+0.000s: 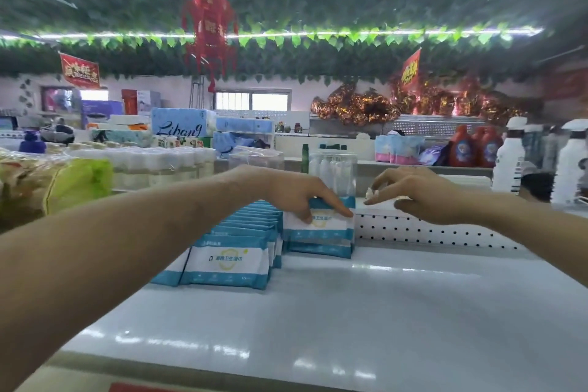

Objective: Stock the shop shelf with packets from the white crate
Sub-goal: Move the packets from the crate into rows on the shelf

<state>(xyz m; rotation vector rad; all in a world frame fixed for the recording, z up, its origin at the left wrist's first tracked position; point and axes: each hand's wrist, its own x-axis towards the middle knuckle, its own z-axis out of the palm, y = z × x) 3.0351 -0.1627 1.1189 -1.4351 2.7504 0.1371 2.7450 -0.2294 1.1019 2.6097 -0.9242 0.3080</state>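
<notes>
Now left fingers touch packet

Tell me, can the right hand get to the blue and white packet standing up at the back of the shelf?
Probably yes. The right hand hovers open just beside that upright packet, with bare shelf below and nothing between them. The left hand already rests on the packet's top, so it would share the space.

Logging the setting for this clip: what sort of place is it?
Most likely a small shop. A white shelf holds rows of blue-and-white packets, red detergent bottles stand on a further shelf, and red promotional banners hang overhead.
</notes>
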